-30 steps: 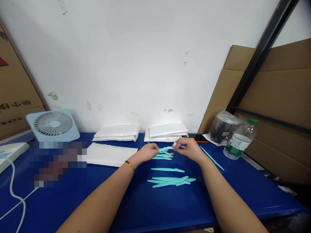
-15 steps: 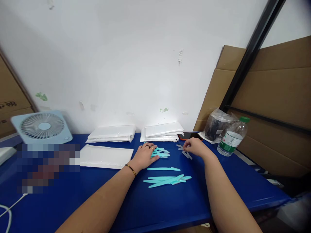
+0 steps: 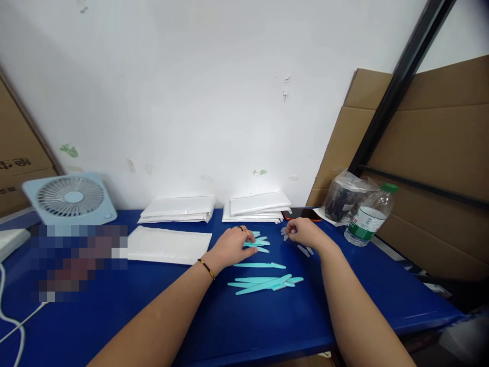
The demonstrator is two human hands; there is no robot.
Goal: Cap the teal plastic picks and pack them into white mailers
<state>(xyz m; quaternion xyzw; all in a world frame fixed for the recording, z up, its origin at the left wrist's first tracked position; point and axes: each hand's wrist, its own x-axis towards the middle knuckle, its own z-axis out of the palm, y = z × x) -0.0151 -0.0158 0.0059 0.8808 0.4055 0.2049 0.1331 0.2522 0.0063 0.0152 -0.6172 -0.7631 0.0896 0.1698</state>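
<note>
My left hand (image 3: 234, 243) rests palm down on a small pile of turquoise plastic sticks (image 3: 260, 243) on the blue table (image 3: 114, 316), its fingers lying over them. My right hand (image 3: 303, 232) is curled beside some small pale clear pieces (image 3: 305, 250), its fingertips pinched on something I cannot make out. A single turquoise stick (image 3: 260, 265) lies nearer to me. A loose bundle of several sticks (image 3: 267, 283) lies in front of it.
Two stacks of white padded envelopes (image 3: 178, 209) (image 3: 256, 205) sit by the wall, another envelope (image 3: 168, 244) to the left. A phone (image 3: 303, 214), a wrapped dark item (image 3: 346, 196) and a water bottle (image 3: 367, 216) stand right. A small fan (image 3: 71, 199) stands left. Cardboard (image 3: 428, 168) leans right.
My hands held a turquoise stick between them a second ago. The left hand has dropped flat onto the pile. The right hand has moved right to the pale pieces.
</note>
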